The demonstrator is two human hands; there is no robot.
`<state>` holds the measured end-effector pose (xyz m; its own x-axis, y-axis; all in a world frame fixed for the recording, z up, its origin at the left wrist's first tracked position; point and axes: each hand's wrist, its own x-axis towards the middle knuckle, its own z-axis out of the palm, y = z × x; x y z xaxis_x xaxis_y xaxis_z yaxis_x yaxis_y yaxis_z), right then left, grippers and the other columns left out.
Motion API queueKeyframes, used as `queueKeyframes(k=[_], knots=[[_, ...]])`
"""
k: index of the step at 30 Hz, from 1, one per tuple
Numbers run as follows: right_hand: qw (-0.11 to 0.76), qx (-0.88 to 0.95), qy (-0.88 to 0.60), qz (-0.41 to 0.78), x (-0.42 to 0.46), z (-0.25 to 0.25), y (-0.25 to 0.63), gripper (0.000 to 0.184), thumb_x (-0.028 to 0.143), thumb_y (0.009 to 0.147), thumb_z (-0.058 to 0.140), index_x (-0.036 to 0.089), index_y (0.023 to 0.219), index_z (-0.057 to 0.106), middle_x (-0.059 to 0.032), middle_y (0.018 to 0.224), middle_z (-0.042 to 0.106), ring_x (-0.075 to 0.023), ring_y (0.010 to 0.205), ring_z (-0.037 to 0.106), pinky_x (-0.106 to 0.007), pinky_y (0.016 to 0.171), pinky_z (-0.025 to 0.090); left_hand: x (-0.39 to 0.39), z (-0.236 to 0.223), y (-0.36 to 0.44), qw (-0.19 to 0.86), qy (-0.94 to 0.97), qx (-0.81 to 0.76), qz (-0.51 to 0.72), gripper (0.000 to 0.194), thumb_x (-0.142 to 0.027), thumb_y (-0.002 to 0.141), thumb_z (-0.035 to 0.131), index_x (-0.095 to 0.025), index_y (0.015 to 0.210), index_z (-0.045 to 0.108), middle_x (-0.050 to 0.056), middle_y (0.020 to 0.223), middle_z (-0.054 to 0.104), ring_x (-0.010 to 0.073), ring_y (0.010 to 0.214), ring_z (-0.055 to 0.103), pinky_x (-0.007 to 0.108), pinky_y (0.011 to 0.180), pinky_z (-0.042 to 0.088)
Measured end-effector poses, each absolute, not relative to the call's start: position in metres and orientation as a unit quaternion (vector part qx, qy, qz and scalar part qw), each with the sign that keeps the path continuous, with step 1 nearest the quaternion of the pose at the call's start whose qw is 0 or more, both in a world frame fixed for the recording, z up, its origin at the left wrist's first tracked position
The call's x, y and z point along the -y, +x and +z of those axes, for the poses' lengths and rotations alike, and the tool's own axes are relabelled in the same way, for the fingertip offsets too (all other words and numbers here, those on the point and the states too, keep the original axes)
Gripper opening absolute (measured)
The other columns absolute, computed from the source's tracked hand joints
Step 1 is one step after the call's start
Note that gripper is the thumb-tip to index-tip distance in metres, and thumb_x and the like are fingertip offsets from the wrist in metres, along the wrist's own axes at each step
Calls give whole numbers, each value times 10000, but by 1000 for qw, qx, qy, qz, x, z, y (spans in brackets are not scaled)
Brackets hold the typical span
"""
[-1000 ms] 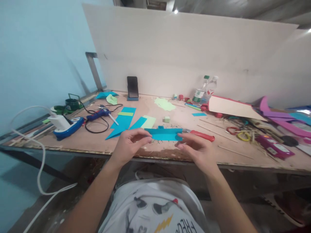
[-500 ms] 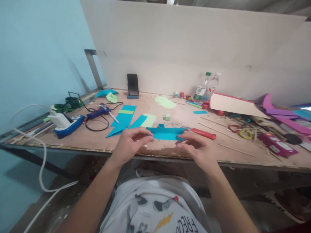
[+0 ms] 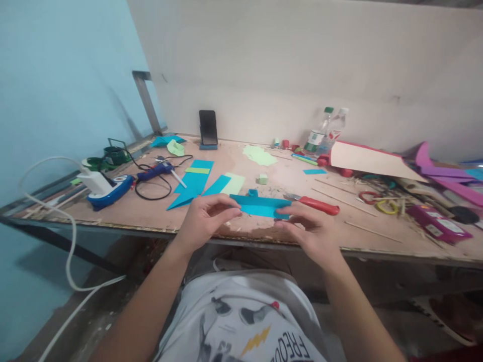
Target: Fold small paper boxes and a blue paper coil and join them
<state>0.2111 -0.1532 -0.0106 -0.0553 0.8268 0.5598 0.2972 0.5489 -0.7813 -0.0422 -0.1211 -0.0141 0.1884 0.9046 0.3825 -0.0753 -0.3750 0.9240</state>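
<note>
A blue paper strip point(image 3: 260, 206), creased along its length, is stretched between my two hands above the table's front edge. My left hand point(image 3: 211, 216) pinches its left end between thumb and fingers. At the other end, my right hand point(image 3: 307, 226) grips the strip, with fingertips over its face and the thumb below. Just behind the strip sits a small blue folded paper piece point(image 3: 252, 193). Red-handled pliers point(image 3: 315, 203) lie beyond my right hand. More blue paper point(image 3: 196, 181) and a pale green sheet point(image 3: 234, 183) lie beyond my left hand.
A blue glue gun point(image 3: 154, 172) with its cord and a power strip point(image 3: 111, 193) are at left. A phone point(image 3: 208, 128) stands at the back, bottles point(image 3: 317, 133) farther right. Thin sticks point(image 3: 372, 231), scissors point(image 3: 387, 206) and a purple box point(image 3: 437, 223) lie at right.
The view has shifted slightly, so the tabletop things appear a little further right. Both hands keep their hold on the blue paper strip, which looks nearly the same.
</note>
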Motion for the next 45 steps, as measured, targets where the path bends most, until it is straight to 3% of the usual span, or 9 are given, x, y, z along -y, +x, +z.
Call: queueKeyframes(k=[12, 24, 27, 32, 39, 40, 42, 44, 45], knots=[[551, 677, -428, 236, 151, -14, 211, 84, 256, 883, 798, 247, 809, 837, -29, 800, 803, -171, 652, 684, -296, 597, 541, 121, -19, -40, 430, 639, -328, 547, 65, -220, 825, 828, -180, 791, 789, 22, 789, 766, 156, 757, 730, 229, 725, 581], [546, 671, -450, 222, 154, -12, 203, 112, 267, 899, 770, 225, 799, 795, -27, 782, 790, -163, 668, 698, -277, 601, 559, 121, -22, -37, 384, 633, -366, 564, 108, -232, 836, 828, -169, 794, 751, 19, 797, 767, 153, 749, 760, 226, 723, 610], [556, 665, -439, 236, 154, -12, 203, 105, 256, 897, 769, 225, 799, 790, -26, 766, 782, -166, 674, 704, -278, 608, 577, 119, -20, -36, 424, 611, -352, 568, 204, -230, 804, 857, -188, 869, 668, -31, 770, 689, 142, 745, 745, 227, 716, 608], [566, 668, -421, 234, 153, -12, 203, 82, 231, 891, 771, 224, 813, 796, -25, 769, 782, -162, 666, 708, -273, 591, 580, 117, -11, -34, 537, 600, -321, 499, 565, -286, 762, 892, -236, 1219, 564, -77, 742, 636, 163, 674, 734, 244, 612, 598], [561, 683, -420, 207, 155, -13, 204, 41, 204, 872, 794, 241, 870, 812, -17, 830, 801, -160, 682, 727, -277, 619, 598, 116, -4, -34, 523, 633, -351, 451, 332, -365, 803, 860, -144, 1018, 738, 33, 740, 768, 184, 705, 750, 266, 686, 605], [560, 678, -421, 222, 156, -13, 204, 110, 210, 858, 812, 252, 960, 819, -17, 868, 804, -164, 693, 734, -287, 636, 609, 116, -4, -35, 523, 629, -347, 458, 310, -355, 803, 857, -146, 998, 738, 33, 736, 772, 184, 696, 749, 269, 682, 602], [556, 661, -416, 283, 156, -12, 203, 491, 226, 830, 852, 303, 1301, 738, -13, 934, 802, -179, 719, 750, -308, 656, 626, 116, -5, -35, 525, 623, -343, 468, 286, -335, 800, 855, -150, 983, 737, 36, 734, 781, 185, 677, 748, 267, 656, 593], [550, 629, -405, 371, 155, -10, 200, 930, 254, 794, 894, 365, 1603, 449, -1, 943, 797, -189, 701, 751, -313, 617, 624, 117, -5, -35, 522, 617, -346, 477, 286, -327, 794, 860, -150, 982, 737, 43, 740, 790, 190, 672, 751, 267, 640, 587], [545, 610, -400, 414, 154, -7, 199, 1060, 273, 774, 913, 378, 1657, 335, 5, 928, 796, -190, 675, 745, -309, 586, 616, 117, -6, -36, 520, 615, -348, 480, 286, -327, 790, 864, -150, 978, 739, 45, 741, 791, 193, 672, 753, 270, 638, 587]])
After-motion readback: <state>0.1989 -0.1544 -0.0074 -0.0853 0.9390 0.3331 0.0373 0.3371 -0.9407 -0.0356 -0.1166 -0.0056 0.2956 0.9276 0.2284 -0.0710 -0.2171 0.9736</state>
